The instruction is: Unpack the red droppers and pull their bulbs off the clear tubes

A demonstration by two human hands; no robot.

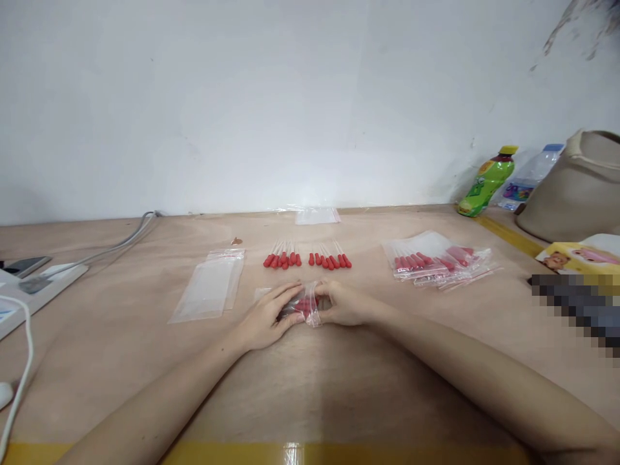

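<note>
A clear zip bag [313, 315] with red-bulbed droppers [303, 306] in it lies on the table between my hands. My left hand [271, 316] is closed around the bag's body from the left, its thumb and fingers on either side of the red bulbs. At the zip end, my right hand [341, 303] pinches the bag's edge. Just beyond are two groups of loose droppers, a left group [282, 259] and a right group [330, 260], red bulbs toward me and thin clear tips pointing away. My fingers partly hide the bag's contents.
Flat zip bags [206, 287] lie to the left, another bag [317, 216] by the wall. Filled dropper bags [436, 258] are piled at right. Farther right stand a green bottle [487, 184], a clear bottle [530, 177] and a beige bag [571, 187]. A power strip [48, 294] sits left.
</note>
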